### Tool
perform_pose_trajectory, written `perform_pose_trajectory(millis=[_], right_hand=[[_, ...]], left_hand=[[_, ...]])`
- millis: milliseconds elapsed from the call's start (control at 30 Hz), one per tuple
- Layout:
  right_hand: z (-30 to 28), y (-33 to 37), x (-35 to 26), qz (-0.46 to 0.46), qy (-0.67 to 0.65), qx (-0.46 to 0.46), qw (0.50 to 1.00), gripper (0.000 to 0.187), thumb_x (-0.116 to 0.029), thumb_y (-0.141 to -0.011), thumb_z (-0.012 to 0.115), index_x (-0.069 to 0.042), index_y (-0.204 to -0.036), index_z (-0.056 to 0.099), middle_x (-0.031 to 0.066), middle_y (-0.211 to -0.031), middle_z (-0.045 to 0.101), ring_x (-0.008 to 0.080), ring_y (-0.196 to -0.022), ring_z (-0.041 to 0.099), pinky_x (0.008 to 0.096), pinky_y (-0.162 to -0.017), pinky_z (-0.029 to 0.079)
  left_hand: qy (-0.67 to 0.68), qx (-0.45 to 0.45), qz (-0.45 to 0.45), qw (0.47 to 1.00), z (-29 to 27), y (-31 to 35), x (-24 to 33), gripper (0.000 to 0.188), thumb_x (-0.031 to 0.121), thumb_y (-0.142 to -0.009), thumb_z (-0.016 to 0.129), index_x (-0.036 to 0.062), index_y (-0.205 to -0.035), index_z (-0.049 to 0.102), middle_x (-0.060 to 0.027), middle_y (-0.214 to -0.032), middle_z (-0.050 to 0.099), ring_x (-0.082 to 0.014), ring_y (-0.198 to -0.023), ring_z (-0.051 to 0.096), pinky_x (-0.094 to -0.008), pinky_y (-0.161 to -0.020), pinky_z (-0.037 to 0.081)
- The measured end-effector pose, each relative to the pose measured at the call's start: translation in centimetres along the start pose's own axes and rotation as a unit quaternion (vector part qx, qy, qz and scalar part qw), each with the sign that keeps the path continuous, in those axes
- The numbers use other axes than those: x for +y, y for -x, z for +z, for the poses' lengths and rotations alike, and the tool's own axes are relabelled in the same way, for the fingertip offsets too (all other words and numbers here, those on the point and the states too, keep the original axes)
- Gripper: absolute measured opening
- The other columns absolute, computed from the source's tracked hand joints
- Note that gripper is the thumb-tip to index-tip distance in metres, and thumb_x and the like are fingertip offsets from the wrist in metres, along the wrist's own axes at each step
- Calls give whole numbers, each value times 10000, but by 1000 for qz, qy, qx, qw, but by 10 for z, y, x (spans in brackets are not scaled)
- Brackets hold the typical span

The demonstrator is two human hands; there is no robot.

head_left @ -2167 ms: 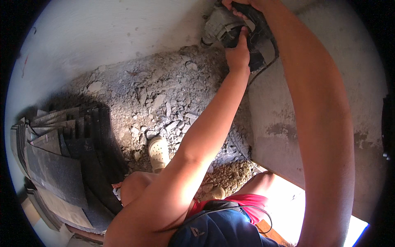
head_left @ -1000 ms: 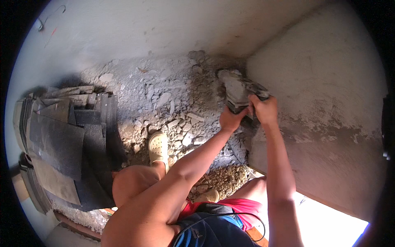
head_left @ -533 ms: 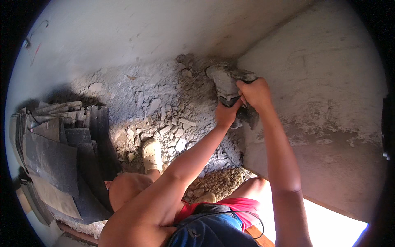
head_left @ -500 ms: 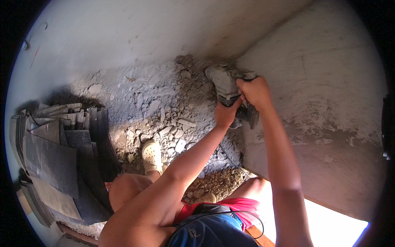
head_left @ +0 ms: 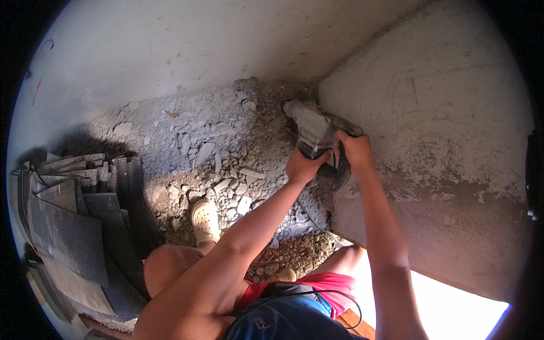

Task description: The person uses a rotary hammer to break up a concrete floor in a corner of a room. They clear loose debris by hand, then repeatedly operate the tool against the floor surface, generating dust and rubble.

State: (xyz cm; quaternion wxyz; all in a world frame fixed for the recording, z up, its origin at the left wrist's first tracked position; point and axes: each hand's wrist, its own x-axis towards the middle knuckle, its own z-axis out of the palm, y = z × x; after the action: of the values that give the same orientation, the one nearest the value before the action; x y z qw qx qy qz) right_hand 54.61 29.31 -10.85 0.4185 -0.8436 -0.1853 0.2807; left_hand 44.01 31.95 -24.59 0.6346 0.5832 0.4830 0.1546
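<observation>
A dusty grey demolition hammer (head_left: 315,126) is held in the corner between two walls, its nose pointing to the far left at the rubble. My left hand (head_left: 306,166) is closed on the near side of its body. Around the dark handle at its back end, my right hand (head_left: 355,149) is wrapped. The hammer's tip is hard to make out against the dark broken ground.
Broken concrete rubble (head_left: 226,170) covers the floor. Dark sheets or tiles (head_left: 68,226) are stacked at the left. My foot in a cream clog (head_left: 205,220) stands among the stones. A rough plastered wall (head_left: 430,141) rises at the right, with a bright opening (head_left: 447,311) below it.
The hammer has swung so its back end sits lower and slightly further right. Both hands have come nearer with it and keep their grip. The view has shifted slightly.
</observation>
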Motion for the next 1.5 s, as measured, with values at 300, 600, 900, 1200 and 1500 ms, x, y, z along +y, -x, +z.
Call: perform_pose_trajectory(millis=[300, 600, 900, 1200, 1500], right_hand=[[3, 10, 50, 37, -111, 27, 993, 186, -83, -840, 637, 21, -685, 634, 106, -631, 643, 207, -540, 609, 371, -506, 465], [-3, -6, 65, 28, -133, 13, 991, 171, -104, -843, 669, 20, -729, 642, 121, -716, 673, 228, -535, 605, 369, -498, 457], [0, -5, 88, 102, -223, 14, 969, 161, -147, -855, 693, 4, -818, 649, 109, -695, 632, 235, -552, 599, 377, -521, 471], [-10, -26, 134, 157, -298, -25, 941, 153, -164, -875, 691, -27, -842, 632, 95, -699, 623, 228, -560, 602, 369, -530, 504], [10, -20, 107, 114, -246, -18, 962, 176, -202, -894, 705, -30, -863, 684, 84, -749, 673, 218, -571, 612, 375, -541, 490]], left_hand=[[-89, -40, -15, 995, -2, 0, -29, 960, 711, -626, 854, 46, -1279, 627, -198, -1195, 720, -382, -1133, 683, -444, -934, 539], [-107, -20, 0, 994, -10, 0, -12, 922, 728, -599, 844, 30, -1175, 670, -186, -1044, 758, -361, -1018, 728, -449, -856, 570], [-163, -39, -10, 986, -15, -6, -25, 920, 726, -588, 847, 51, -1192, 689, -204, -1075, 749, -378, -1037, 719, -455, -878, 568], [-246, -22, 24, 969, -9, -13, -31, 1077, 743, -556, 843, -36, -1251, 581, -238, -1045, 739, -374, -992, 735, -456, -846, 589], [-130, -105, 31, 986, -24, -27, -40, 1088, 724, -618, 830, 9, -1382, 531, -232, -1237, 693, -406, -1168, 663, -457, -973, 528]])
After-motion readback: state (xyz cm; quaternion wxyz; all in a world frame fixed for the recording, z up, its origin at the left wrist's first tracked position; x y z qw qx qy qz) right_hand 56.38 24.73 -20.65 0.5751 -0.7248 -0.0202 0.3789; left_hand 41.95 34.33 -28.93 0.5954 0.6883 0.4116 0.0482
